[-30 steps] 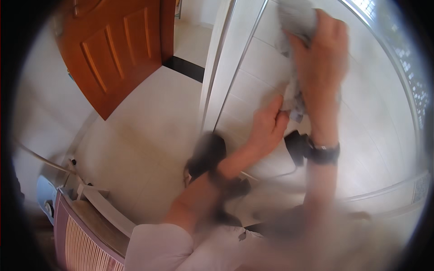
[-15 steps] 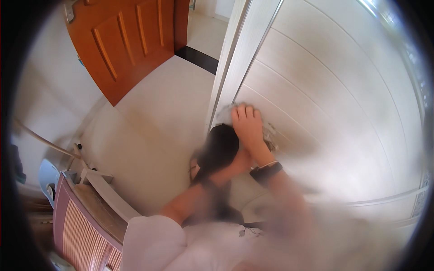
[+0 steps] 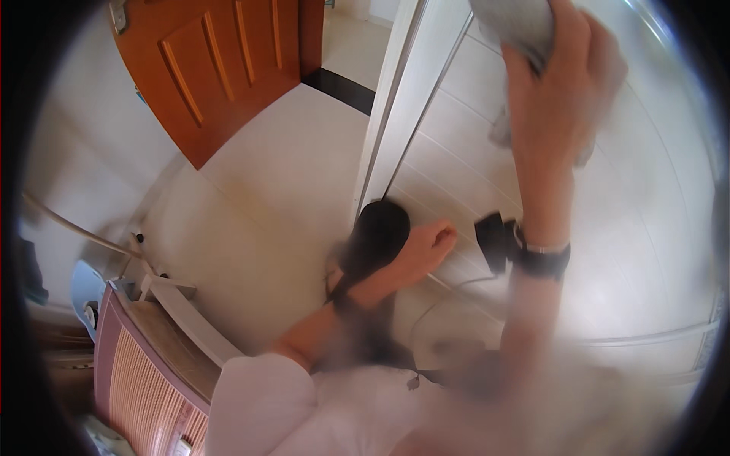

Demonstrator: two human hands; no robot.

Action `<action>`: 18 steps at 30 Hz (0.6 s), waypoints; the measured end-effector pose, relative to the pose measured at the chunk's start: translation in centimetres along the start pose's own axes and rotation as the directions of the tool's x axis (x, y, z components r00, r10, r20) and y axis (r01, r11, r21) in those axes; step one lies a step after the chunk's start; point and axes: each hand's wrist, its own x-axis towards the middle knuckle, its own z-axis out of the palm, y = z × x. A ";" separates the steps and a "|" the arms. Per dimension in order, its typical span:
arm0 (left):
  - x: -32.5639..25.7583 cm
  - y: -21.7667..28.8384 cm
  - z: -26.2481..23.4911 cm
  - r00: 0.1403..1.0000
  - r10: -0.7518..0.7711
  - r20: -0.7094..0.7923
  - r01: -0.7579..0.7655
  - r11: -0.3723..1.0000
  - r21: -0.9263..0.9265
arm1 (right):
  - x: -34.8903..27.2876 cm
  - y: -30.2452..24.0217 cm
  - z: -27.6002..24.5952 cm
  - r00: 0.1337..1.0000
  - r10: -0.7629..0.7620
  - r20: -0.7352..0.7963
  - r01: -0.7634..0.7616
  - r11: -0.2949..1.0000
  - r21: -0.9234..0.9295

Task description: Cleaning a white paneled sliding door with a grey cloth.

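Observation:
My right hand [image 3: 555,99] is raised at the upper right and grips a grey cloth [image 3: 517,23], pressed on or held close before the white grooved panel [image 3: 471,144]. A loose, blurred bit of cloth hangs beside the palm. A black band with a small black box [image 3: 494,243] sits on my right wrist. Lower and more central, my left hand [image 3: 430,247] is curled closed, with nothing seen in it. A dark rounded shape [image 3: 380,232] partly covers the forearm behind it; I cannot tell what it is.
An orange-brown door [image 3: 220,68] stands ajar at the upper left, beyond the pale floor [image 3: 243,205]. A chair with a ribbed woven seat [image 3: 144,387] stands close at the lower left. A white upright frame [image 3: 411,106] edges the panel. Blur covers the lower right.
My right hand has moved up and to the right with the cloth, away from the panel's lower left corner. My left hand, hidden behind it before, now shows.

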 end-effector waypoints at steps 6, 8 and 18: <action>0.3 -1.7 -1.0 0.990 -0.116 -0.078 0.090 0.956 -0.281 | -5.8 -2.9 7.8 0.970 -0.241 0.031 0.237 0.911 -0.336; -1.1 -3.0 -4.1 0.956 -0.231 -0.180 0.147 0.911 -0.385 | -9.8 -5.6 9.0 0.981 -0.177 0.083 0.194 0.939 -0.286; 0.6 1.5 -7.4 0.672 0.545 -0.501 -0.221 0.794 0.566 | -19.1 -3.9 3.8 0.796 -0.392 0.462 0.303 0.917 0.258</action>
